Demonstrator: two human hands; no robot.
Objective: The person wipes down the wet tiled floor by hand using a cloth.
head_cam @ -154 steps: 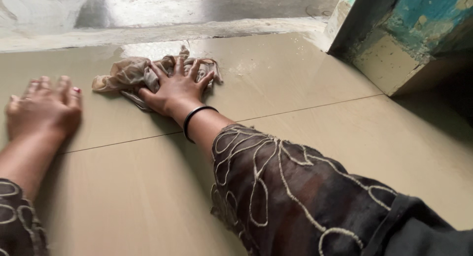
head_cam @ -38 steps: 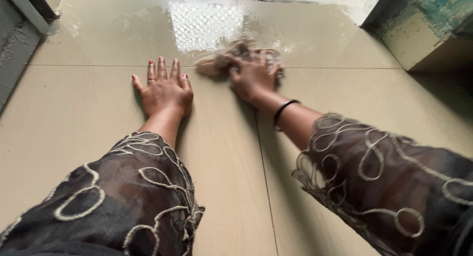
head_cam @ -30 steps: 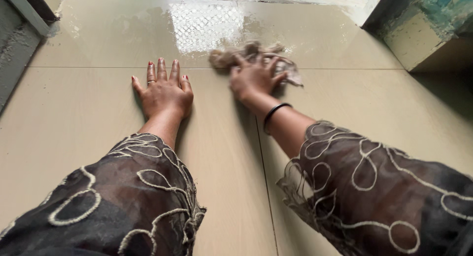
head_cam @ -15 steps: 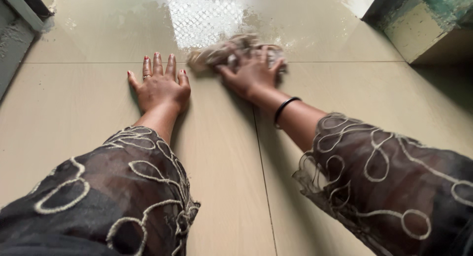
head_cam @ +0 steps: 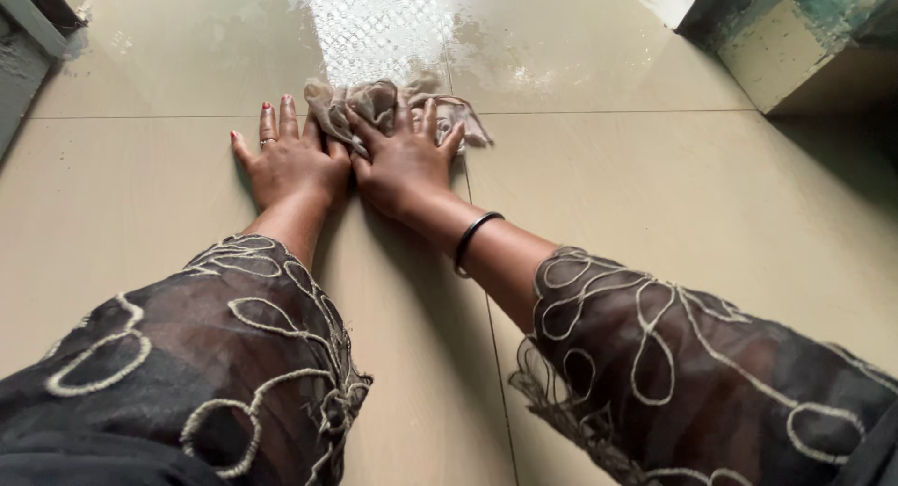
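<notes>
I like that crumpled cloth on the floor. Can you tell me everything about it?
The cloth is a thin, beige-brown rag, crumpled and bunched, lying on the shiny tan floor tiles by a wet-looking patch. The right hand presses flat on it with spread fingers; the left hand lies beside it, touching its edge.

We see a glossy beige tiled floor [head_cam: 655, 224] carrying a crumpled brownish rag [head_cam: 379, 102], with both our hands pressed flat on it side by side.
</notes>
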